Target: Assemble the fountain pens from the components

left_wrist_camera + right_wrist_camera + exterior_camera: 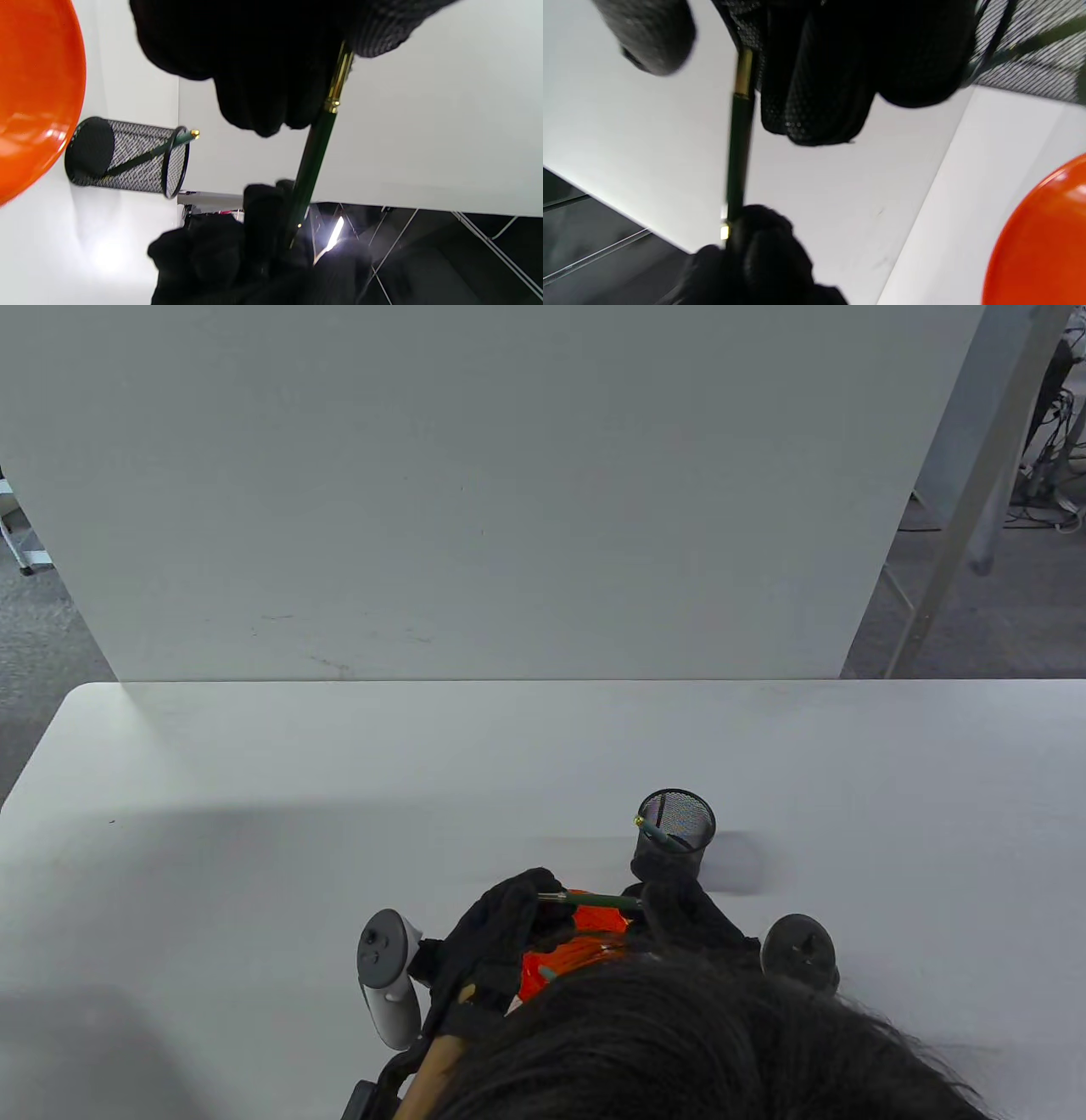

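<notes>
1. Table view: the left hand [501,937] and right hand [683,912] each pinch one end of a green pen [594,900], held level just above the orange bowl [560,963]; the mesh cup [674,836] stands just beyond the bowl.
2. Left wrist view: left fingers [263,84] curl round the pen's gold end.
3. Right wrist view: right fingers [814,84] grip the other end.

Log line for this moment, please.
step: joining pen | left hand: grips green pen | right hand: grips other end | mesh cup: one pen inside
</notes>
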`<state>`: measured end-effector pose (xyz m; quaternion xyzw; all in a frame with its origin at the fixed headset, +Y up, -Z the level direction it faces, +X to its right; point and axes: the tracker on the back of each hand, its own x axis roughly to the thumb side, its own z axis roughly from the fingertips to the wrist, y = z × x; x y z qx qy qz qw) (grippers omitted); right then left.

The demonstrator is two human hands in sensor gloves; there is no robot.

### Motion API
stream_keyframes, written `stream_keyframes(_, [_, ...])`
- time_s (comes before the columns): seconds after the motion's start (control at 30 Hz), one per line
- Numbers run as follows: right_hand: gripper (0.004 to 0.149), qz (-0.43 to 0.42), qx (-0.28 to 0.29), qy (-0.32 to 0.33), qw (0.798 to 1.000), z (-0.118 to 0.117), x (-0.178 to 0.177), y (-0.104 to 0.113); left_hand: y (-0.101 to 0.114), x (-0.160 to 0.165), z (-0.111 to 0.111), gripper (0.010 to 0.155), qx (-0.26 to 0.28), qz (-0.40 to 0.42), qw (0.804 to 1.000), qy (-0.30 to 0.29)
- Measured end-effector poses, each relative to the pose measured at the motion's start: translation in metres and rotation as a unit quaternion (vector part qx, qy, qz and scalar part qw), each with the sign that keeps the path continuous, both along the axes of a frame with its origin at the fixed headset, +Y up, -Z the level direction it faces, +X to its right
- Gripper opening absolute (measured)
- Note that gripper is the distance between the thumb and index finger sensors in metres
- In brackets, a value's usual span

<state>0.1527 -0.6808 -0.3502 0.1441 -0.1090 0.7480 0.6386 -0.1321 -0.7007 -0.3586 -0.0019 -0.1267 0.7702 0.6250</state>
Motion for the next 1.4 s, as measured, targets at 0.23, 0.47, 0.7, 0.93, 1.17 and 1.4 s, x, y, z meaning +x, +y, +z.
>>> stream_keyframes(0.23, [0.043, 0.027, 0.028, -0.034, 0.999, 0.004, 0.002, 0.009, 0.001, 0.001, -0.004, 0.045, -0.009, 0.027, 0.999, -0.019])
stream_keyframes(0.47, [0.044, 0.081, 0.008, -0.059, 0.995, 0.001, 0.003, 0.001, 0.004, 0.005, 0.002, 0.046, 0.016, -0.032, 0.999, 0.001])
stream_keyframes(0.7, [0.044, 0.148, 0.03, -0.136, 0.979, 0.006, -0.002, 0.005, 0.0, 0.008, -0.002, 0.045, -0.002, -0.02, 1.0, -0.024])
stream_keyframes(0.93, [0.05, 0.109, 0.037, -0.191, 0.975, 0.006, 0.004, 0.011, 0.008, 0.016, -0.003, 0.045, 0.001, -0.019, 0.998, -0.053])
stream_keyframes(1.17, [0.057, 0.039, 0.024, -0.115, 0.992, 0.007, 0.002, 0.014, 0.006, 0.016, 0.0, 0.045, -0.021, 0.01, 0.999, -0.048])
stream_keyframes(1.4, [0.046, 0.078, 0.015, -0.013, 0.997, 0.005, -0.006, 0.008, -0.004, 0.005, 0.0, 0.045, -0.032, 0.035, 0.999, -0.02])
